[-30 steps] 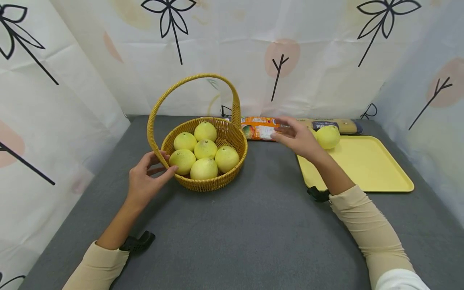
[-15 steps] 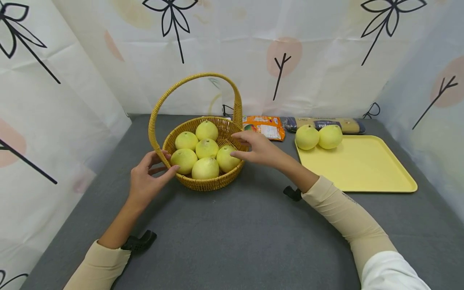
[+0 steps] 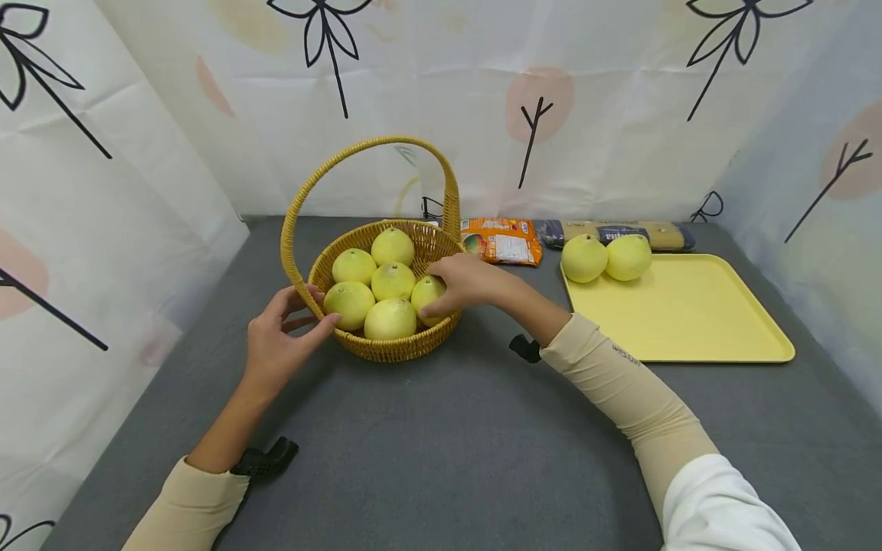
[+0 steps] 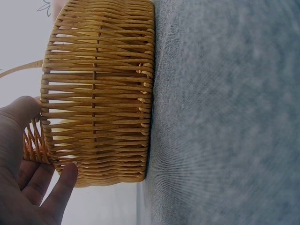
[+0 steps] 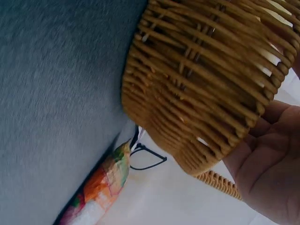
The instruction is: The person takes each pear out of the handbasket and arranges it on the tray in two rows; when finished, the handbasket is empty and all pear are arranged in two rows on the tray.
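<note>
A yellow wicker basket (image 3: pixel 386 350) with a tall arched handle stands on the grey table, several pale yellow grapefruits (image 3: pixel 390 319) inside it. My left hand (image 3: pixel 281 340) holds its left rim at the foot of the handle, thumb over the edge. The left wrist view has the left hand (image 4: pixel 33 164) with fingers around the woven rim (image 4: pixel 98 93). At the right side of the basket, my right hand (image 3: pixel 468 285) reaches over the rim and grips the rightmost grapefruit (image 3: pixel 427 295), thumb in front. In the right wrist view the basket wall (image 5: pixel 201 79) hides that fruit.
To the right lies a yellow tray (image 3: pixel 696 314), with two grapefruits (image 3: pixel 606 259) at its back left corner. Behind are an orange packet (image 3: pixel 503 240) and a long pasta bag (image 3: pixel 648 236). A patterned cloth (image 3: pixel 606 138) hangs along the back and sides.
My right hand has moved left from beside the tray to the basket and taken hold of the rightmost grapefruit. The left hand has stayed on the basket rim.
</note>
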`<state>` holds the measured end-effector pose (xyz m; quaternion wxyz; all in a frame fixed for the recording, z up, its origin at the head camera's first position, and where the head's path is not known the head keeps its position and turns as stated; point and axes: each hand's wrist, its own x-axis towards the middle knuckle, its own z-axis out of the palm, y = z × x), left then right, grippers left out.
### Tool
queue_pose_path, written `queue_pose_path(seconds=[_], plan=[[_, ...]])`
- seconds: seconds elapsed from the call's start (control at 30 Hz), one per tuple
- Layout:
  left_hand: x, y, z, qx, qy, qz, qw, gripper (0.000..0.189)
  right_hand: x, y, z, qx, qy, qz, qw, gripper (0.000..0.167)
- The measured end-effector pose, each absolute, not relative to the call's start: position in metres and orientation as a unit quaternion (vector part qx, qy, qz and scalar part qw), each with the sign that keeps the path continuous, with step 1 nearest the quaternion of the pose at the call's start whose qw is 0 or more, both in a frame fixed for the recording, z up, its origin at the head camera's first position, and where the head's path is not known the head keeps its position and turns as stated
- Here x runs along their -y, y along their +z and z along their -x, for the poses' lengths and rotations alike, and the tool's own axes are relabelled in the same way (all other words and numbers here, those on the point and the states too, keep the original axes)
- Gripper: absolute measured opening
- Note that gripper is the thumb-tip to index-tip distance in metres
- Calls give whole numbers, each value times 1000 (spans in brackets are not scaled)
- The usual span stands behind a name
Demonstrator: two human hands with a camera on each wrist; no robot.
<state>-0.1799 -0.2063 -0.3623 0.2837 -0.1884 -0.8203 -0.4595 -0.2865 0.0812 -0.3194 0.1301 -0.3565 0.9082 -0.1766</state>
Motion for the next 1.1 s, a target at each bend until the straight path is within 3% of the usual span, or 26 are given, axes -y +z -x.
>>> queue_pose_path(seconds=[0.43, 0.67, 1.1], plan=[[206, -361, 178, 823, -458, 185, 281, 42, -86, -333, 278, -894, -239, 374, 60, 45], [204, -359, 177, 824, -456, 183, 283, 42, -93, -334, 268, -879, -302, 369, 1, 64], [221, -388, 198, 820, -459, 184, 287, 46, -119, -317, 252, -843, -421, 333, -44, 62]])
